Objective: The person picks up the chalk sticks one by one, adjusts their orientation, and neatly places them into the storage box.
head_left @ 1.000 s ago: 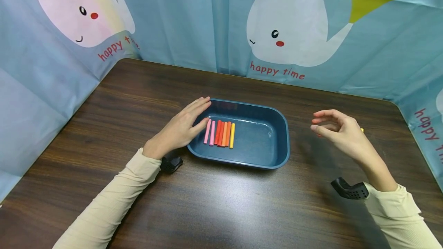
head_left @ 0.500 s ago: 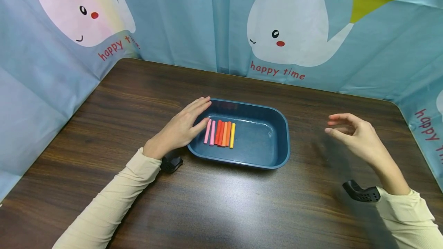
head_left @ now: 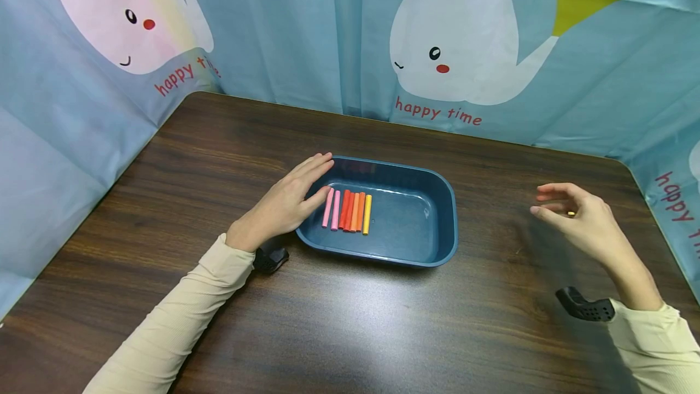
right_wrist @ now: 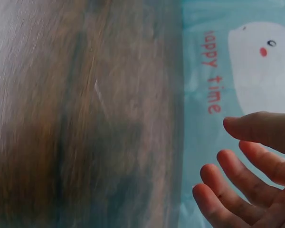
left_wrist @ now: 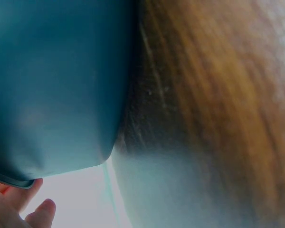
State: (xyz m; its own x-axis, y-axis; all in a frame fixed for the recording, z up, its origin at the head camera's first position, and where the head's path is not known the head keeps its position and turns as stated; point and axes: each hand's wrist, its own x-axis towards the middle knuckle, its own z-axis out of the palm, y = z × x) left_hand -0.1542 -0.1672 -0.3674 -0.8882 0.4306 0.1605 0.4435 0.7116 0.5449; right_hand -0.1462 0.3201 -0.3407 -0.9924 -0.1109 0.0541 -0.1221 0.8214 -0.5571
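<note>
A dark blue rectangular tray (head_left: 404, 257) stands on the table. In its left part several short sticks, like crayons or chalk, lie side by side: pink sticks (head_left: 336, 211), red ones (head_left: 345, 209), orange ones (head_left: 357, 213) and a yellow one (head_left: 367, 214). My left hand (head_left: 281, 205) rests on the tray's left end, fingers fairly straight along the rim and thumb over the inside. To the right of the tray hovers my right hand (head_left: 585, 221), fingers loosely bent, nothing held. A small yellow piece (head_left: 571, 214) shows behind that hand, mostly hidden.
The brown wooden table (head_left: 355, 333) reaches back to a light blue curtain (head_left: 295, 41) printed with whales, which also hangs along the left and right sides. Each wrist wears a black camera mount, the left mount (head_left: 270, 259) close to the tray's front left corner.
My right hand has moved right and slightly towards me, and now partly covers the yellow piece that was at its right. The left hand, the tray and its sticks stay where they were.
</note>
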